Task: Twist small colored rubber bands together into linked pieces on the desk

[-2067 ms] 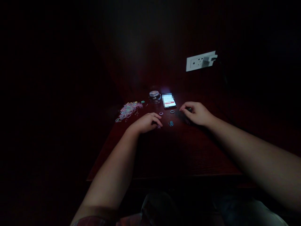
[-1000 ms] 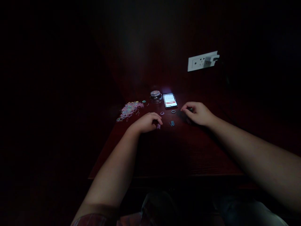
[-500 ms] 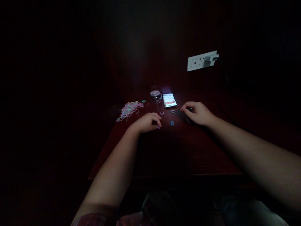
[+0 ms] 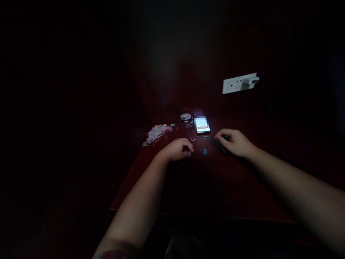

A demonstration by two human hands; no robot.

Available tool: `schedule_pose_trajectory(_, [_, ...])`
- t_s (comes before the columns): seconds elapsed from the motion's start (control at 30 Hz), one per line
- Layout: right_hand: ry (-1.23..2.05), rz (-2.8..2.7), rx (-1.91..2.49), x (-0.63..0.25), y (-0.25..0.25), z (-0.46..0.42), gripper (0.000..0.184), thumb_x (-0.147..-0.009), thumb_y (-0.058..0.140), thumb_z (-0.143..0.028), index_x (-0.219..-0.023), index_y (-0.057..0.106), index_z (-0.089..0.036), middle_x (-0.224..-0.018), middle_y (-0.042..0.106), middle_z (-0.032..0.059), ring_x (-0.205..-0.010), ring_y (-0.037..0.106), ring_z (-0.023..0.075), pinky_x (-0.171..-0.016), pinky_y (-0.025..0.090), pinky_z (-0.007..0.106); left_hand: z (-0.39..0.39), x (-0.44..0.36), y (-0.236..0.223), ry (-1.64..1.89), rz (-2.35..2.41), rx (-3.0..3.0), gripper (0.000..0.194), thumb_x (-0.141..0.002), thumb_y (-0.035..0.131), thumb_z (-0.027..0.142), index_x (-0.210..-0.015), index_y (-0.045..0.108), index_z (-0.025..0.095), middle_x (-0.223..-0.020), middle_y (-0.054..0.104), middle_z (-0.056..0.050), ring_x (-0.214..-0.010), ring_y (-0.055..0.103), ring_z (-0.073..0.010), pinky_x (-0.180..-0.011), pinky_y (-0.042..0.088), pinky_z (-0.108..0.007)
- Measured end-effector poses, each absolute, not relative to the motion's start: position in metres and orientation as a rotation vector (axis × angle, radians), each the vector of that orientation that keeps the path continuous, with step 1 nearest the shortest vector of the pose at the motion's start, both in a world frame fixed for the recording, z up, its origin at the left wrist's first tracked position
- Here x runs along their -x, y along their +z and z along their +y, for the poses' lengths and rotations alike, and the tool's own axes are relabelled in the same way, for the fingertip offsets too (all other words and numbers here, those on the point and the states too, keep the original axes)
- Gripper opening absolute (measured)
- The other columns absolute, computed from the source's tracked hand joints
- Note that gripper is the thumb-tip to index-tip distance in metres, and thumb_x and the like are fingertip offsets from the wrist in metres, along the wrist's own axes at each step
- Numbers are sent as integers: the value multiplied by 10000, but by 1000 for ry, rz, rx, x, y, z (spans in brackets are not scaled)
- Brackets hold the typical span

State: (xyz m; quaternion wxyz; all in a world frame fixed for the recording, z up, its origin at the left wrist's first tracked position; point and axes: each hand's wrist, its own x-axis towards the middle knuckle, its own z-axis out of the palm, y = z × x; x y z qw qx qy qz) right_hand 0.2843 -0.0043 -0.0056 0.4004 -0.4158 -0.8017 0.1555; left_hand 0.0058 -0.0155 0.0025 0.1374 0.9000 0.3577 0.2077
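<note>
My left hand (image 4: 180, 149) rests on the dark red table, its fingers loosely bent and apart over a few small purple loops (image 4: 189, 154). To its right lies a small cluster of blue loops (image 4: 205, 151). My right hand (image 4: 232, 141) is curled with thumb and forefinger close together. A bit of green shows at its fingers, but what they hold, if anything, is hidden. Between the hands and the phone lie a purple ring (image 4: 193, 139) and a grey-blue ring (image 4: 206, 138), like small elastic hair bands. Left of my left hand spreads a heap of thin coloured loops (image 4: 158, 133).
A phone (image 4: 202, 126) with a lit screen lies beyond the rings. Beside it stands a round clear jar (image 4: 186, 120) with a pale lid. A socket plate (image 4: 238, 83) with a plug is on the wall. The table (image 4: 205, 194) ends at a front edge; surroundings are very dark.
The whole view has shifted, so everything sits lower and further right. My left forefinger has moved slightly over the purple loops; my right hand keeps its pose.
</note>
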Motion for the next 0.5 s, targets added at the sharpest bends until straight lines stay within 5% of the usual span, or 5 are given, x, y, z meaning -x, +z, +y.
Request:
schedule_pose_trajectory(0.23, [388, -2044, 1082, -286, -8, -2, 248, -872, 534, -389, -819, 668, -188, -616, 657, 26, -505, 570, 166, -516, 405, 287, -13, -2, 4, 722, 1369, -2504, 280, -752, 541, 69, -916, 724, 204, -1031, 696, -42, -982, 652, -181, -951, 494, -307])
schedule_pose_trajectory(0.5, [396, -1988, 1086, -286, -7, -3, 279, -846, 557, -425, -825, 686, -179, -609, 658, 40, -525, 575, 177, -541, 428, 299, 15, 45, -10, 655, 2282, -1897, 488, -786, 586, 157, -1272, 562, 128, -1312, 596, -168, -1217, 559, -272, -1026, 426, -355])
